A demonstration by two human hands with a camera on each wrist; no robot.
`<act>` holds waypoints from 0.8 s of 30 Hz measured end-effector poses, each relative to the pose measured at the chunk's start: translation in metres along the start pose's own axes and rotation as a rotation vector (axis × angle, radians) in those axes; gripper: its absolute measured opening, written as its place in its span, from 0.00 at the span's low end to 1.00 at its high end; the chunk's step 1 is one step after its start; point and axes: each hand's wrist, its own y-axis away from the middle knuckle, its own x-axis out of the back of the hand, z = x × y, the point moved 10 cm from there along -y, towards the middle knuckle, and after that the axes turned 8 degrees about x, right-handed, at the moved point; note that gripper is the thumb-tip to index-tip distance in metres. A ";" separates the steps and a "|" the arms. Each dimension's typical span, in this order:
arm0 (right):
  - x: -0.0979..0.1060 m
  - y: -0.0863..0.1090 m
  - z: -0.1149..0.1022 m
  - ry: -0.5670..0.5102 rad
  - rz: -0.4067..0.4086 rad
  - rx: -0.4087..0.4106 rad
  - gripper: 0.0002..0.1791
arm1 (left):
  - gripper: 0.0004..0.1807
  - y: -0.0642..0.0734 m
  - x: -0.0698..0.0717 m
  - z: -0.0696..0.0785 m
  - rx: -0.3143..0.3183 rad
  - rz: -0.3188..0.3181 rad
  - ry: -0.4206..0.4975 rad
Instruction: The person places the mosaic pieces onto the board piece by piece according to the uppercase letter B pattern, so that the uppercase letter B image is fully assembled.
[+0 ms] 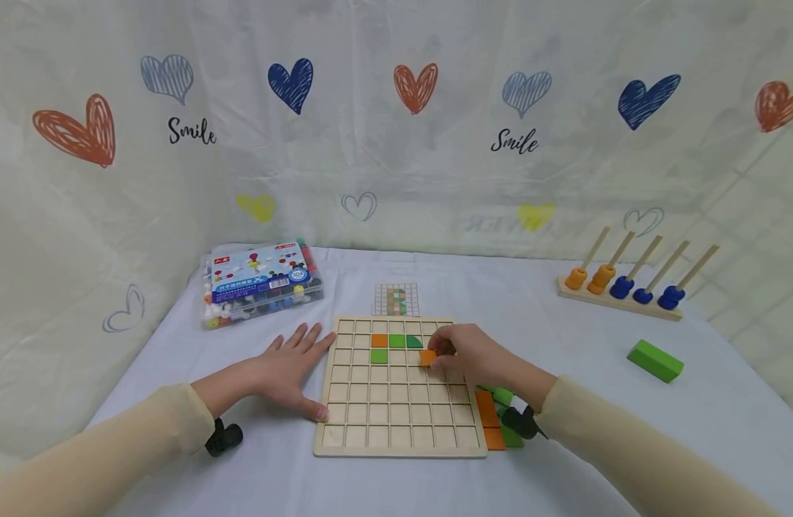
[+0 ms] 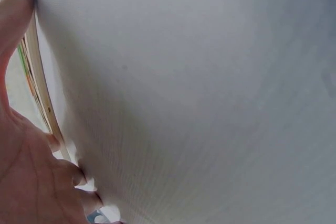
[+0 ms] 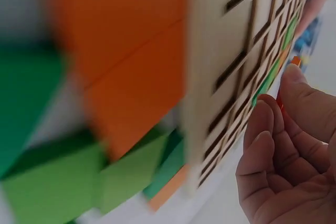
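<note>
A wooden grid board (image 1: 377,413) lies in the middle of the table. Near its top sit an orange square tile (image 1: 379,340), a light green tile (image 1: 397,341), a dark green rounded tile (image 1: 413,342) and, one row lower, another light green tile (image 1: 379,355). My right hand (image 1: 467,352) pinches an orange tile (image 1: 427,357) between thumb and fingers over the board's right side. With fingers spread, my left hand (image 1: 289,373) rests against the board's left edge. The left wrist view shows that palm (image 2: 31,177) beside the edge, mostly white cloth.
Loose orange (image 1: 489,411) and green tiles lie along the board's right edge. A small pattern card (image 1: 397,299) is behind the board. A clear box (image 1: 263,280) of coloured pieces stands back left. Back right are a peg stand (image 1: 622,298) with beads and a green block (image 1: 655,360).
</note>
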 end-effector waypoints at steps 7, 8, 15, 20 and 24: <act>-0.021 -0.021 -0.045 -0.032 -0.047 0.087 0.09 | 0.71 0.001 0.001 0.001 -0.006 0.005 -0.006; -0.023 -0.023 -0.049 -0.024 -0.054 0.094 0.10 | 0.71 0.001 0.001 0.001 -0.007 0.004 -0.005; -0.036 -0.029 -0.062 0.020 -0.071 0.087 0.07 | 0.71 0.000 -0.001 0.000 -0.004 0.002 -0.010; -0.040 -0.030 -0.066 0.037 -0.059 0.080 0.07 | 0.71 0.000 -0.001 0.000 -0.002 0.003 -0.014; -0.043 -0.032 -0.070 0.060 -0.065 0.082 0.07 | 0.71 0.001 -0.001 0.000 0.002 0.001 -0.010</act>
